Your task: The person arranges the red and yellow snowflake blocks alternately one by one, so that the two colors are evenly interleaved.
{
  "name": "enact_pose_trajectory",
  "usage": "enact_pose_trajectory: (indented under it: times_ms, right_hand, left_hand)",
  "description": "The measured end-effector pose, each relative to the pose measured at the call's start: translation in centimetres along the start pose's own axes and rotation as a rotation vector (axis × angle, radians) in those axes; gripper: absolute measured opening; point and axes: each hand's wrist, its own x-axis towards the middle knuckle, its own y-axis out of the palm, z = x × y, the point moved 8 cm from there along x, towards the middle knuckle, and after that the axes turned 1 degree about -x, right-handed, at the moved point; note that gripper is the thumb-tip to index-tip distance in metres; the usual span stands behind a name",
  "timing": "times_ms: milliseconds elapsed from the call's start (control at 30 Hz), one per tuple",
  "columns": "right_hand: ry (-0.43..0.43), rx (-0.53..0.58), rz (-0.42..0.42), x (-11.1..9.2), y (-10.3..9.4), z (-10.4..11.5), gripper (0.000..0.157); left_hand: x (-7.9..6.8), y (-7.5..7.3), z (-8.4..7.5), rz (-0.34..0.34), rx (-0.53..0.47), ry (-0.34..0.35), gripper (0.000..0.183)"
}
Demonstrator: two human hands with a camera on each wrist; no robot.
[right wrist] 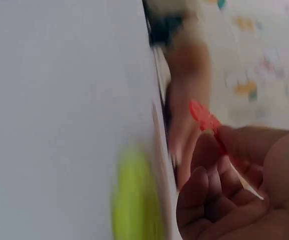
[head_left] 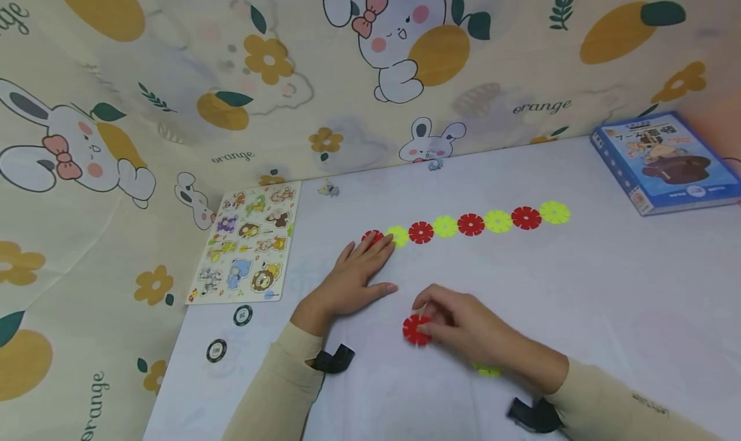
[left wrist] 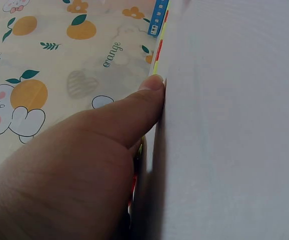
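My left hand point(head_left: 356, 280) lies flat with its fingers spread, fingertips on a red notched disc point(head_left: 372, 236) and at the edge of a yellow-green notched disc point(head_left: 398, 236). Those two form the left end of a row of alternating red and yellow-green discs point(head_left: 471, 224) on the white table. Closer to me, my right hand point(head_left: 463, 328) pinches another red notched disc point(head_left: 417, 330) between thumb and fingers; the right wrist view shows that red disc point(right wrist: 204, 117) edge-on. Partly hidden under the right forearm, a loose yellow-green disc point(head_left: 487, 369) lies on the table.
An animal picture board point(head_left: 246, 245) lies on the left, with two round black-and-white chips point(head_left: 243, 315) in front of it. A blue box point(head_left: 671, 161) is at the back right. Small figures point(head_left: 328, 188) stand near the patterned cloth point(head_left: 370, 132) behind the table.
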Motion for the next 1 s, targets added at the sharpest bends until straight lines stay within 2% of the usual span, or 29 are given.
enact_pose_trajectory:
  times_ms: [133, 300, 467, 600, 700, 800, 900, 1000]
  right_hand:
    - [0.071, -0.016, -0.203, -0.9, -5.3, -3.0, 0.027]
    - [0.225, -0.083, -0.418, -3.0, -12.0, -7.2, 0.03]
    - [0.385, -0.097, -0.58, -5.5, -18.2, -11.2, 0.045]
    - [0.516, -0.087, -0.676, -7.3, -22.0, -14.0, 0.055]
    - [0.571, -0.081, -0.723, -7.9, -23.8, -15.0, 0.056]
    - [0.588, -0.096, -0.747, -7.9, -24.5, -15.3, 0.056]
    - [0.541, -0.214, -0.725, -7.6, -24.5, -14.4, 0.056]
    - [0.477, -0.386, -0.626, -6.9, -23.8, -13.2, 0.061]
  left_hand:
    - [0.0, 0.0, 0.0, 0.002, 0.002, -0.001, 0.08]
    - [0.0, 0.0, 0.0, 0.002, 0.007, -0.001, 0.08]
    - [0.0, 0.0, 0.0, 0.006, -0.001, -0.001, 0.08]
    - [0.0, 0.1, 0.0, 0.009, -0.002, 0.0, 0.08]
    - [0.0, 0.1, 0.0, 0.009, -0.002, 0.001, 0.08]
    - [0.1, 0.1, 0.1, 0.009, 0.003, -0.001, 0.08]
    - [0.0, 0.1, 0.0, 0.01, 0.006, -0.007, 0.08]
    - [0.0, 0.0, 0.0, 0.013, 0.007, -0.013, 0.08]
